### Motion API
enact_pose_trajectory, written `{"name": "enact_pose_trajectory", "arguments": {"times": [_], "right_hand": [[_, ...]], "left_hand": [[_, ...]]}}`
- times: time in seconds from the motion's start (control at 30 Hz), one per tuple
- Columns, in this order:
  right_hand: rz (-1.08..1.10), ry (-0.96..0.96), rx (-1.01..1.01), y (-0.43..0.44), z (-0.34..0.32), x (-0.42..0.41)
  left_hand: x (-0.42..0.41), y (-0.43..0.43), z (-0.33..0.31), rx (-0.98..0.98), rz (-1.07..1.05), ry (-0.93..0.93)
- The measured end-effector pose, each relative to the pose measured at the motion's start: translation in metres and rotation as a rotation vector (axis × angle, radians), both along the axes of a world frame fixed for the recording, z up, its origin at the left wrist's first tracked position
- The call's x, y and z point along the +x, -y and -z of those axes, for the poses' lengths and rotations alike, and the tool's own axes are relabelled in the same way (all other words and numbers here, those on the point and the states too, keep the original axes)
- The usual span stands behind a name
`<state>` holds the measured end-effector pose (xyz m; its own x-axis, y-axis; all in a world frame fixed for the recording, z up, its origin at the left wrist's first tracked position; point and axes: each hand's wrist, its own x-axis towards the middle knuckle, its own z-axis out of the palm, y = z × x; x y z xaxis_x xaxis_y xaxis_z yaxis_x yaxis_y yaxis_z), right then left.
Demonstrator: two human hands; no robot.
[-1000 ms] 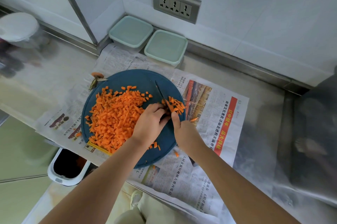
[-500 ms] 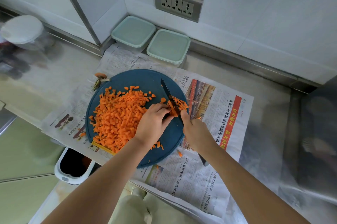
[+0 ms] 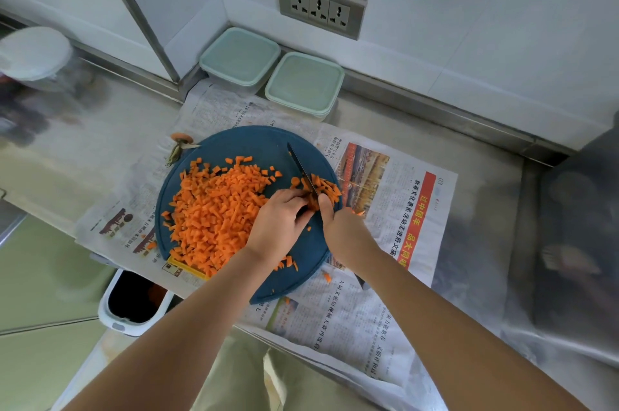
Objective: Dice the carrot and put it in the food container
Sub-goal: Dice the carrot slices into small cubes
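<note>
A big heap of diced carrot (image 3: 214,213) covers the left half of a round blue cutting board (image 3: 261,146). At the board's right edge lies a smaller bunch of carrot pieces (image 3: 326,188). My right hand (image 3: 345,229) grips the handle of a dark knife (image 3: 299,167), whose blade runs up and left through that bunch. My left hand (image 3: 279,221) sits with curled fingers on the carrot strips right beside the blade. Two lidded pale green food containers (image 3: 239,57) (image 3: 304,84) stand by the back wall.
Newspaper (image 3: 395,209) lies under the board on the steel counter. A carrot top and peel scrap (image 3: 181,142) rest at the board's upper left. A white bin (image 3: 130,303) sits below the counter edge. A round white lidded jar (image 3: 33,52) is far left. A wall socket (image 3: 320,5) is above.
The knife has shifted slightly along the small bunch at the board's right edge, with both hands staying close together there. The camera view has drifted a little.
</note>
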<state>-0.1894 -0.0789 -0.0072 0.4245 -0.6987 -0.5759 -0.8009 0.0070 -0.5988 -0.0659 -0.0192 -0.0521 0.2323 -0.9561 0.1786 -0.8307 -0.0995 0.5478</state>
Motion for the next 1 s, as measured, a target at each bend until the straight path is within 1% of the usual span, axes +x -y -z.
{"name": "enact_pose_trajectory", "arguments": {"times": [0.1, 0.2, 0.27, 0.37, 0.4, 0.47, 0.53, 0.57, 0.67, 0.73, 0.8, 0.87, 0.93, 1.0], "right_hand": [[0.032, -0.007, 0.012, 0.003, 0.001, 0.003], [0.077, 0.028, 0.09, 0.011, 0.0, 0.001], [0.105, 0.109, 0.185, 0.012, -0.005, 0.0], [0.211, 0.281, 0.315, 0.009, -0.015, -0.008], [0.247, 0.328, 0.319, 0.009, -0.018, -0.012], [0.326, 0.385, 0.298, 0.013, -0.023, -0.022], [0.384, 0.376, 0.307, 0.019, -0.024, -0.032], [0.382, 0.353, 0.318, 0.02, -0.025, -0.036], [0.357, 0.306, 0.331, 0.02, -0.022, -0.045], [0.379, 0.312, 0.336, 0.019, -0.023, -0.048], [0.381, 0.322, 0.328, 0.021, -0.023, -0.049], [0.384, 0.312, 0.332, 0.024, -0.023, -0.05], [0.387, 0.295, 0.348, 0.025, -0.022, -0.05], [0.382, 0.287, 0.345, 0.024, -0.021, -0.052]], "left_hand": [[0.004, -0.001, -0.006, 0.051, -0.001, -0.034], [0.009, -0.005, -0.013, 0.041, -0.107, -0.09], [0.01, -0.007, -0.017, 0.022, -0.208, -0.109], [0.004, 0.002, -0.024, -0.007, -0.319, -0.126], [-0.002, 0.007, -0.025, 0.015, -0.346, -0.109], [-0.016, 0.019, -0.023, 0.139, -0.373, -0.072], [-0.031, 0.03, -0.017, 0.263, -0.376, -0.039], [-0.036, 0.034, -0.014, 0.294, -0.388, -0.041], [-0.041, 0.042, -0.007, 0.297, -0.415, -0.044], [-0.042, 0.042, -0.003, 0.252, -0.336, 0.028], [-0.043, 0.042, 0.0, 0.201, -0.172, 0.115], [-0.041, 0.042, 0.004, 0.193, -0.033, 0.192], [-0.034, 0.039, 0.006, 0.171, 0.042, 0.235], [-0.024, 0.034, 0.009, 0.094, 0.104, 0.261]]}}
